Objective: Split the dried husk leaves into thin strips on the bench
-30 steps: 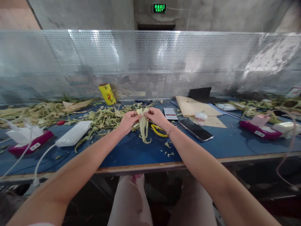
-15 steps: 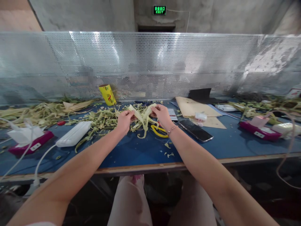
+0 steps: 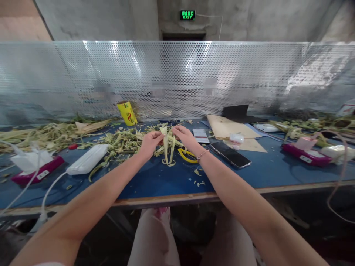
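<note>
Pale green plant strips [image 3: 166, 146] hang between my two hands at the middle of the table, their looped lower ends over the blue surface. My left hand [image 3: 151, 143] pinches them near their upper end. On the other side my right hand [image 3: 184, 136], with a bracelet at the wrist, has its fingers closed on the strips too. Behind and left of the hands lies a heap of green plant pieces [image 3: 124, 140]. Yellow-handled scissors [image 3: 188, 156] rest just below my right hand, partly hidden by the wrist.
A black phone [image 3: 231, 154], tan paper [image 3: 227, 126] and a white card [image 3: 200, 136] lie to the right. Leftward are a white power bank [image 3: 88, 159] and a magenta box [image 3: 39, 171]. A yellow cup [image 3: 127, 113] stands before the perforated metal screen [image 3: 177, 74].
My hands have come a little closer together. The strip that was spread wide in a V between them now hangs narrow and bunched.
</note>
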A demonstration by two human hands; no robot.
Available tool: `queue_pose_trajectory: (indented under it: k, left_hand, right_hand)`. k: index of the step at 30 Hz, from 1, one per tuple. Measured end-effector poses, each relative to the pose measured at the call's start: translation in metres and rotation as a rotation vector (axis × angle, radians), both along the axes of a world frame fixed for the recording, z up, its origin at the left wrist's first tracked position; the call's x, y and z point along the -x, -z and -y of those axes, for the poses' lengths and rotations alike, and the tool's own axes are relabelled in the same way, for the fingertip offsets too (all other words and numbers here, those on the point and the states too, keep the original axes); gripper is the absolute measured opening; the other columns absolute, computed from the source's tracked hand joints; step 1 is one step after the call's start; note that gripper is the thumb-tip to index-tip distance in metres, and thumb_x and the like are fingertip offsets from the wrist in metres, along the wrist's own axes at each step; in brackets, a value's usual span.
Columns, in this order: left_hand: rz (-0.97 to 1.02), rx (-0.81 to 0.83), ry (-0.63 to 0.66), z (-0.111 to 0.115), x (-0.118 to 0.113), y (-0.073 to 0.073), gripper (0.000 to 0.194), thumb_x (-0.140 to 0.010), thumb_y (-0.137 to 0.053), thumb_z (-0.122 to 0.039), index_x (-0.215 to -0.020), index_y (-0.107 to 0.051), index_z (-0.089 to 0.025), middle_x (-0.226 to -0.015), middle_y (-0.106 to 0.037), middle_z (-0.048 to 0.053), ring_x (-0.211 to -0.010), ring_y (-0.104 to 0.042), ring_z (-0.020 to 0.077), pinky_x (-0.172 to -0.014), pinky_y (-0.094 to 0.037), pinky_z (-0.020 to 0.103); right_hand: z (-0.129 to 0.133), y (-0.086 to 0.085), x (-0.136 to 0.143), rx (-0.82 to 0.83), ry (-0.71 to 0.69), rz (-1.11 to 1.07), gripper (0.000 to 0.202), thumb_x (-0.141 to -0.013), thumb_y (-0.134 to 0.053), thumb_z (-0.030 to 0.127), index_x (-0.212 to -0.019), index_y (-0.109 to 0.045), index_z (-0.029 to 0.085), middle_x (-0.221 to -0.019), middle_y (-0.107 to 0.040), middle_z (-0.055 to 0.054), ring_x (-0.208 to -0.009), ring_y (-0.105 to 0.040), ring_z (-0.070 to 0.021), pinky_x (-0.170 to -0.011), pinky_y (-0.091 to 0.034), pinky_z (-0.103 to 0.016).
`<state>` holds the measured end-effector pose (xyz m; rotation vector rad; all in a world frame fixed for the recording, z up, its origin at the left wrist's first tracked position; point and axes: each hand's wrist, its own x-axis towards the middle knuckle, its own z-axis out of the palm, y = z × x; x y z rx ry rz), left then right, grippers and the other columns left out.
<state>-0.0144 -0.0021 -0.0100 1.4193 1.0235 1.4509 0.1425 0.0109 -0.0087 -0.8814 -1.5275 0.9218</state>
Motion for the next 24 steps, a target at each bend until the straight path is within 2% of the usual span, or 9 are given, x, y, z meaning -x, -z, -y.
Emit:
queue_pose_trajectory:
  k: [5,9,12,16,20,24]
  left_hand:
    - [-0.143,-0.051,0.068,0.010,-0.005,-0.003,0.025,-0.062,-0.067,-0.038,-0.066,-0.062,-0.014,-0.058,-0.060,0.000,-0.051,-0.053,0.0093,-0.053,-0.046,0.023]
    - [-0.149,-0.072,0.060,0.011,-0.005,-0.002,0.020,-0.063,-0.065,-0.034,-0.064,-0.060,-0.015,-0.056,-0.059,0.000,-0.051,-0.052,0.0093,-0.053,-0.046,0.023]
    - [-0.020,-0.026,0.043,0.011,-0.009,-0.003,0.014,-0.060,-0.065,-0.027,-0.061,-0.058,-0.015,-0.054,-0.056,-0.002,-0.050,-0.051,0.0086,-0.051,-0.044,0.022]
    - [0.197,0.098,0.022,0.017,-0.016,-0.008,0.009,-0.056,-0.063,-0.019,-0.057,-0.055,-0.015,-0.050,-0.053,-0.004,-0.046,-0.048,0.0071,-0.046,-0.040,0.020]
    - [0.335,0.162,0.037,0.016,-0.013,-0.013,0.011,-0.056,-0.063,-0.016,-0.055,-0.053,-0.015,-0.047,-0.051,-0.004,-0.044,-0.046,0.0059,-0.044,-0.038,0.018]
    - [0.394,0.175,-0.019,0.005,-0.003,-0.011,0.011,-0.058,-0.064,-0.017,-0.057,-0.053,-0.015,-0.051,-0.055,-0.002,-0.047,-0.051,0.0068,-0.047,-0.041,0.018]
  right_hand:
    - [0.001,0.004,0.005,0.015,-0.155,0.066,0.027,-0.066,-0.058,0.044,-0.070,-0.052,0.018,-0.068,-0.053,0.001,-0.065,-0.053,-0.0116,-0.063,-0.044,-0.027]
    - [0.000,0.005,0.006,-0.139,-0.073,0.134,0.026,-0.070,-0.054,0.040,-0.059,-0.044,0.019,-0.055,-0.044,0.004,-0.055,-0.046,-0.0103,-0.057,-0.040,-0.025]
    - [0.003,0.003,0.007,-0.216,0.026,0.195,0.024,-0.072,-0.052,0.036,-0.058,-0.041,0.019,-0.053,-0.041,0.004,-0.054,-0.044,-0.0105,-0.056,-0.038,-0.025]
    - [0.013,-0.001,0.009,-0.341,0.151,0.247,0.020,-0.075,-0.051,0.031,-0.060,-0.045,0.019,-0.060,-0.048,0.002,-0.059,-0.046,-0.0113,-0.061,-0.038,-0.026]
    - [0.023,-0.007,0.010,-0.529,0.189,0.277,0.016,-0.077,-0.052,0.027,-0.064,-0.049,0.019,-0.066,-0.052,-0.001,-0.065,-0.049,-0.0128,-0.063,-0.041,-0.026]
    - [0.031,-0.014,0.008,-0.605,0.193,0.234,0.013,-0.080,-0.049,0.027,-0.071,-0.054,0.019,-0.071,-0.055,-0.003,-0.067,-0.051,-0.0131,-0.064,-0.044,-0.026]
